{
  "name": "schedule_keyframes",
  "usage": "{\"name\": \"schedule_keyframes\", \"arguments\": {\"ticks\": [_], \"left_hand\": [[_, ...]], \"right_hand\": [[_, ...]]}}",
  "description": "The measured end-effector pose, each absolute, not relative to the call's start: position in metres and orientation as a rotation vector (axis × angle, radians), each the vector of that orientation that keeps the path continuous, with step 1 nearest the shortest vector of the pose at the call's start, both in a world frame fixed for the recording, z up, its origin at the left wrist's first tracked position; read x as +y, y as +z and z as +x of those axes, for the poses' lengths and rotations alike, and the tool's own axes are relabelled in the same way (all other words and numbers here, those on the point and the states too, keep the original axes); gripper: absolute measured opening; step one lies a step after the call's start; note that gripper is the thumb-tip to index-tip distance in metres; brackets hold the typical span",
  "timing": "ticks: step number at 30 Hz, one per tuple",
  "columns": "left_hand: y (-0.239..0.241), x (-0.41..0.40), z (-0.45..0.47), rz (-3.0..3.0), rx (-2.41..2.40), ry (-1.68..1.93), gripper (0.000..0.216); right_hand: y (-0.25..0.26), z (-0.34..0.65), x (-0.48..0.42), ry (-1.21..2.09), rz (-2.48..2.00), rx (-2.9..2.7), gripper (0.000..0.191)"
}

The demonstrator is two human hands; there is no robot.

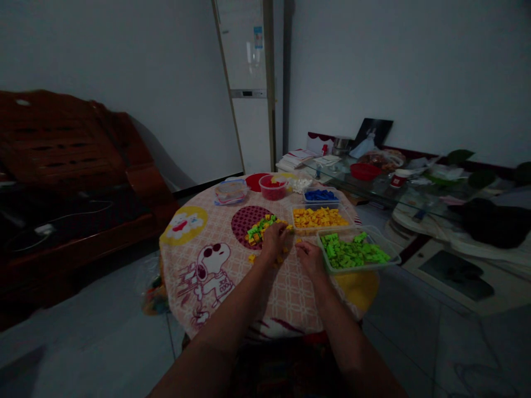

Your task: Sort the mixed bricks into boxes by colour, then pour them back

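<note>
My left hand (274, 239) is closed over the right end of a pile of green and yellow toy bricks (260, 229). Yellow shows at its fingertips, but what they grip is too small and dark to make out. To its right, my right hand (311, 258) pinches a small yellow toy brick (298, 241), just left of a clear tub of green bricks (352, 251). A few loose yellow bricks (251, 258) lie on the cloth below the pile. Behind my right hand sits a clear tub of yellow bricks (319, 218).
The round table has a patterned tablecloth (286, 298). Farther back are a tub of blue pieces (320, 195), a pink-red bowl (274, 190), a red lid (254, 182) and a clear container (230, 192). A cluttered glass table (352, 182) stands right, a wooden bench (66, 155) left.
</note>
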State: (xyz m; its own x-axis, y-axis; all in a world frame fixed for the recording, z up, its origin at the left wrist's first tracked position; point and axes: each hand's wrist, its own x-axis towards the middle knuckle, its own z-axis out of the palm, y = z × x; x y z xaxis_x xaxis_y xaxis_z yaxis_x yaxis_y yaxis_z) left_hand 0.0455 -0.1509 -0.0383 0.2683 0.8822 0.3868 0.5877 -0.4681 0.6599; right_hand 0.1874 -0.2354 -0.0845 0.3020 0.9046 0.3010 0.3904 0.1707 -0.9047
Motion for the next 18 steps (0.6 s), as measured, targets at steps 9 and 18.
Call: {"name": "schedule_keyframes", "arguments": {"ticks": [9,18], "left_hand": [[-0.014,-0.115,0.083,1.941,1.212,1.159,0.033],[-0.028,-0.134,0.040,2.059,1.285,1.088,0.025]], "right_hand": [[-0.082,0.188,-0.237,0.562,-1.421,-1.277,0.030],[-0.087,0.186,-0.235,0.580,-1.426,-1.241,0.029]]}}
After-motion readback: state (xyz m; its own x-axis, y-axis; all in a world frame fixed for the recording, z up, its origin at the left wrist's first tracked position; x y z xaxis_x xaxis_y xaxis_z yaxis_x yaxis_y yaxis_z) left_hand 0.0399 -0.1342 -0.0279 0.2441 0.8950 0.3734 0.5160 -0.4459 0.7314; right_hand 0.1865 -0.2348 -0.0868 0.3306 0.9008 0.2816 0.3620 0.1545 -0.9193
